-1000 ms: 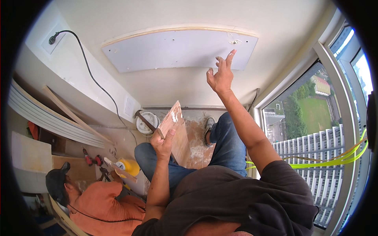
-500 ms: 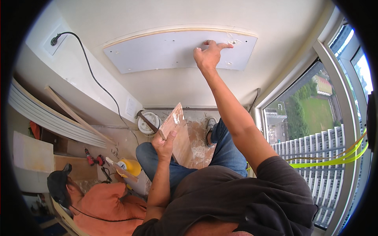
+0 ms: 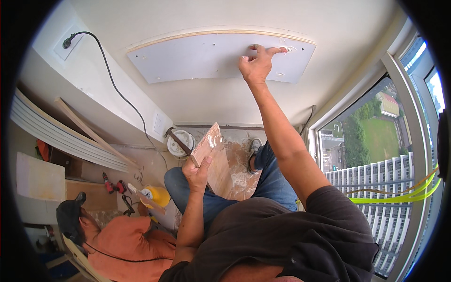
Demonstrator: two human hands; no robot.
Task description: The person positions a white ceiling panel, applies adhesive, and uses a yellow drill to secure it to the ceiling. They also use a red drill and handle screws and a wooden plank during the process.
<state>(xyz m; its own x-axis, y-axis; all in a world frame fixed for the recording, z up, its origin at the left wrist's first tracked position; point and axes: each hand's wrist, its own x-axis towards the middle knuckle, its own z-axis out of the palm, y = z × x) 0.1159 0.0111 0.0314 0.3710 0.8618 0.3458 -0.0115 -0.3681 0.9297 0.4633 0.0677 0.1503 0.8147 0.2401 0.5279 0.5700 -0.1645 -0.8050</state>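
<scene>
My right hand [image 3: 255,66] reaches up to a pale grey panel [image 3: 181,61] fixed to the wall. Its index finger stretches to a white putty smear [image 3: 290,49] near the panel's right end, while the other fingers are bent and hold nothing. Small holes and putty spots dot the panel. Lower down, my left hand [image 3: 196,173] is closed around the edge of a wooden board [image 3: 212,157] with white putty on its upper part. A hammer [image 3: 178,141] has its handle running behind that hand; whether I grip it too I cannot tell.
A round white lidded bucket [image 3: 187,139] stands by the wall. At lower left a co-worker [image 3: 123,242] in orange bends near a yellow container [image 3: 159,196] and a red drill [image 3: 109,184]. Curved white strips [image 3: 61,131] lie left, a black cable [image 3: 105,70] hangs, and a window [image 3: 366,127] is right.
The view has shifted slightly, moving the panel up and right in the picture. My right index finger stays at the putty smear, and my left hand still holds the board.
</scene>
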